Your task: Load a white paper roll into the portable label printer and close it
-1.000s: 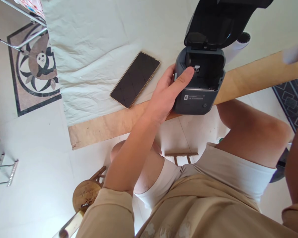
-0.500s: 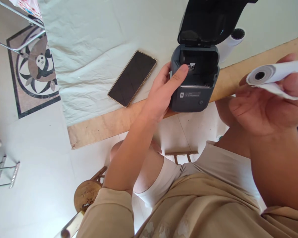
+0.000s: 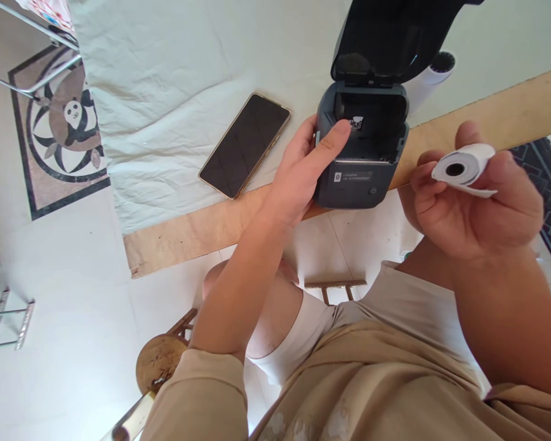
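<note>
A dark label printer [image 3: 356, 184] stands at the table's front edge, its black lid [image 3: 390, 40] swung up and its paper bay exposed. My left hand [image 3: 303, 165] grips the printer's left side, with the thumb over the rim of the bay. To the right of the printer, my right hand [image 3: 477, 208] holds a roll of white paper [image 3: 471, 162] between thumb and fingers. The roll's hollow core faces me, and a loose paper end sticks out beneath it. Behind the printer lies a second white roll [image 3: 429, 82], partly hidden by the lid.
A phone [image 3: 245, 146] lies on the pale tablecloth [image 3: 165, 73] left of the printer. Bare wood [image 3: 188, 236] shows along the table's front edge. On the floor are a wooden stool [image 3: 160, 361] and a dark patterned mat [image 3: 548, 190] at the right.
My right hand has moved left and slightly down, nearer the printer, turning the paper roll so its end faces me more. My left hand and the printer have hardly moved.
</note>
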The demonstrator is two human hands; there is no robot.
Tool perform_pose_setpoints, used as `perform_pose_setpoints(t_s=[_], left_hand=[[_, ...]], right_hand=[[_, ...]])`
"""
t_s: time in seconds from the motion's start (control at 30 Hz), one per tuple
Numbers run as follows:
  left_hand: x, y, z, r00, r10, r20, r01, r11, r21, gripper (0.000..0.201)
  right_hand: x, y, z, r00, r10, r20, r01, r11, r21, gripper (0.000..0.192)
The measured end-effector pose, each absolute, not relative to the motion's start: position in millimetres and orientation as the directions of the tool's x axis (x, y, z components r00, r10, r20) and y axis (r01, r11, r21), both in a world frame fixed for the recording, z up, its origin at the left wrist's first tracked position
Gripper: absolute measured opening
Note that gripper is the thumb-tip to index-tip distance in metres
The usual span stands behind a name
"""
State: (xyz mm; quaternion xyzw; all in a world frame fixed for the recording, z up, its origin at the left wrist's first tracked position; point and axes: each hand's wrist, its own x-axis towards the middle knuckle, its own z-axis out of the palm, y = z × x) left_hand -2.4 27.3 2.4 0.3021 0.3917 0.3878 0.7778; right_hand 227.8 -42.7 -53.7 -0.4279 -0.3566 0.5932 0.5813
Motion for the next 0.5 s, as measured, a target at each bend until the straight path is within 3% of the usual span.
perform_pose_setpoints(t_s=[0.13,0.27,0.5], left_hand=[[-3.9,25.7,1.2,0.422,0.853,-0.308,-0.378,0.474,0.795,0.012],[-5.2,20.1,9.0,0.405,0.857,-0.318,-0.377,0.473,0.796,0.011],[-2.1,28.7,-5.0,0.392,0.871,-0.296,-0.403,0.452,0.795,0.01]], right_hand=[[231.8,-34.6,-73.9,0.034,0.995,0.093,-0.258,0.099,-0.961,0.039],[235.2,-33.1,-80.5,0.007,0.989,0.149,-0.237,0.146,-0.96,0.042],[216.2,-33.1,-32.0,0.081,0.969,0.234,-0.118,0.243,-0.963,0.031]])
